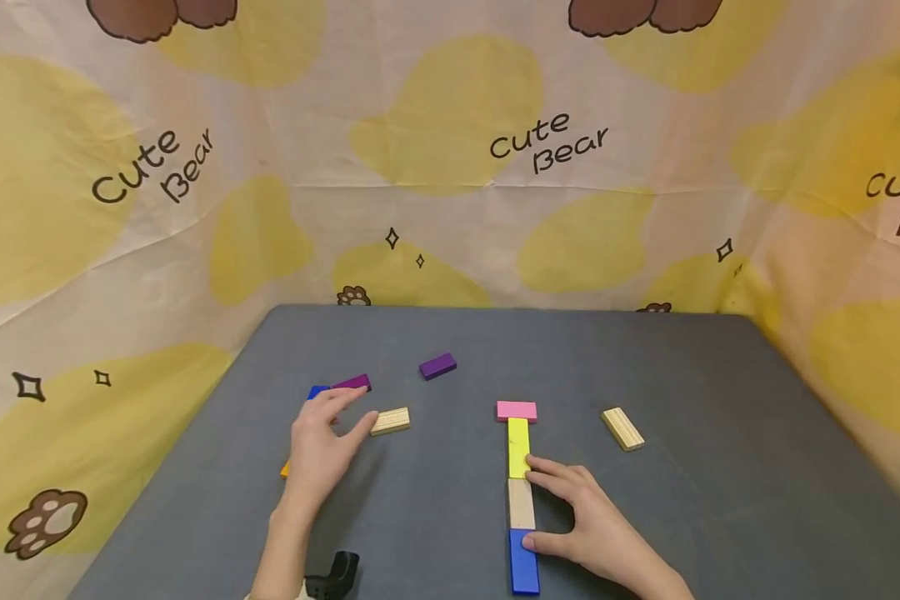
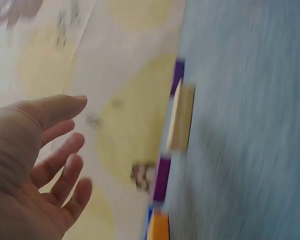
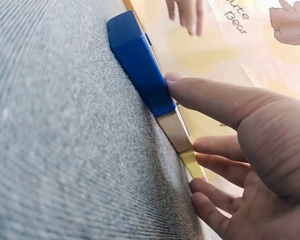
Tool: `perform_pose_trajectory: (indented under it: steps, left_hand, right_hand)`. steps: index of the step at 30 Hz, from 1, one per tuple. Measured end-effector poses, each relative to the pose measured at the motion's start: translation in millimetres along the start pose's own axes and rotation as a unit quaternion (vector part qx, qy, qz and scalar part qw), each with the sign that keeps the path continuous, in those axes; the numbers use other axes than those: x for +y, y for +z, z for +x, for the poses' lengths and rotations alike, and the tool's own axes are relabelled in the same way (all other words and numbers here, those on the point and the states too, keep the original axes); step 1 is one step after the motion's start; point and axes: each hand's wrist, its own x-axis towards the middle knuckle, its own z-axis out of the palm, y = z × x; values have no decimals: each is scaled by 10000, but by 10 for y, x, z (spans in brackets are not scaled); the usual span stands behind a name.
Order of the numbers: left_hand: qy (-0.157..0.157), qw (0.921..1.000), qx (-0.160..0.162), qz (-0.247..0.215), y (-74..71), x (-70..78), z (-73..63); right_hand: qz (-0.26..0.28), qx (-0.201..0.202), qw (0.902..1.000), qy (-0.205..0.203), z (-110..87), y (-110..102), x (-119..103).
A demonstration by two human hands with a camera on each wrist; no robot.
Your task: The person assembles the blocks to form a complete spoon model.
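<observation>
In the head view a line of wooden blocks runs away from the person: a blue block (image 1: pixel 524 562) nearest, then a plain wood block (image 1: pixel 521 503), a yellow block (image 1: pixel 518 447) and a pink block (image 1: pixel 517 411) set crosswise at the far end. My right hand (image 1: pixel 592 521) lies along this line, thumb on the blue block and fingertips at the yellow block's side. Over the left part of the table hovers my left hand (image 1: pixel 322 450), fingers spread and nothing held. By its thumb in the head view is another plain wood block (image 1: pixel 392 422), apart from it in the left wrist view.
Beyond the left hand lie a magenta-purple block (image 1: pixel 352 383) and a partly hidden blue block (image 1: pixel 317 391); an orange block (image 1: pixel 285 470) peeks out beside the wrist. A purple block (image 1: pixel 438 367) sits farther back. To the right rests one plain wood block (image 1: pixel 623 429).
</observation>
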Motion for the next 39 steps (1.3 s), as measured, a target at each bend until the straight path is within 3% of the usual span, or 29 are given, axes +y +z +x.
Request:
perform_pose_trajectory:
  steps: [2,5,11,16,22,39]
  left_hand:
    - [-40,9994,278,201,-125,-154,-6]
    - [-423,9983,272,277,-292,-338,-38]
    - [-1506,9882,-274,85,-514,-559,-102]
    - [-2015,9756,-846,221,-579,-639,-107]
    - [-2202,9669,-1257,298,-596,-676,-112]
    - [-2138,9652,-1332,709,-537,-683,-116]
  right_hand:
    - [-4,11,10000,-1,-3,3,1]
    - [-7,-22,10000,24,-2,7,2]
    - [3,-19,10000,33,10,9,-3]
    - [-20,50,10000,-25,9,7,1]
    - [21,-28,10000,52,5,9,-9]
    - [43,-111,9999,112,7,-7,-33]
